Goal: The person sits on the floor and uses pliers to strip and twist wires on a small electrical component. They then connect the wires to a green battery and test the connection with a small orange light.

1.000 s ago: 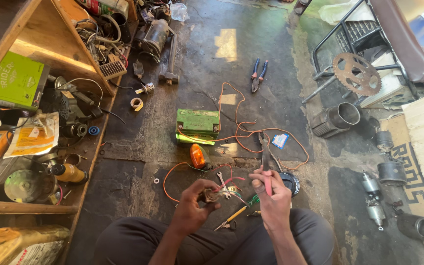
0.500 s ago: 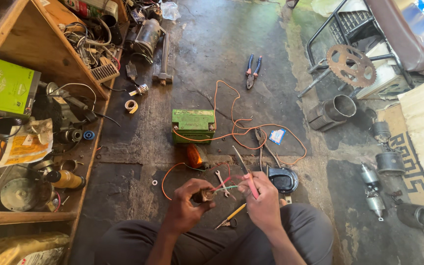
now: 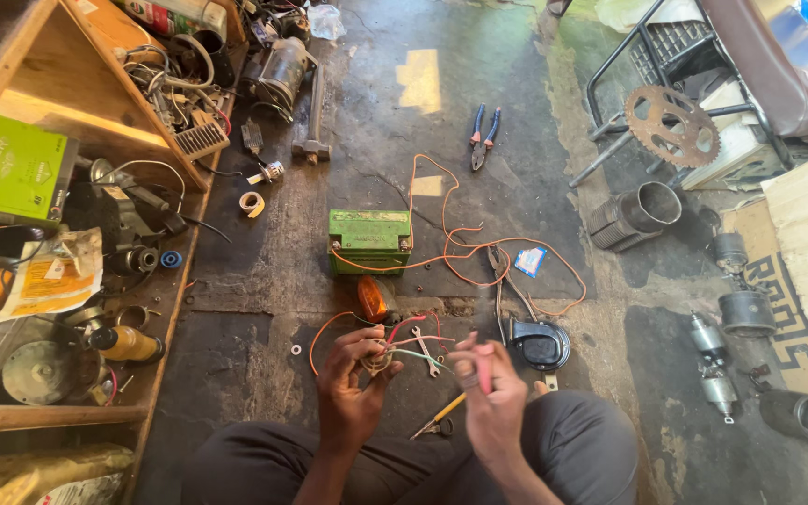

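1. The left hand [image 3: 353,388] is closed around a small round part with coloured wires [image 3: 381,358], held above the dark concrete floor [image 3: 348,122], in front of the person's knees.
2. The right hand [image 3: 490,397] is blurred; its fingers pinch a thin pink tool [image 3: 483,372], near the wire ends.
3. A yellow-handled screwdriver [image 3: 441,413] lies on the floor between the two hands.
4. The green rectangular battery [image 3: 369,239] stands further out, near the middle of the floor, with a long orange wire [image 3: 451,252] beside it.
5. A black round horn [image 3: 540,342] lies just right of the right hand.
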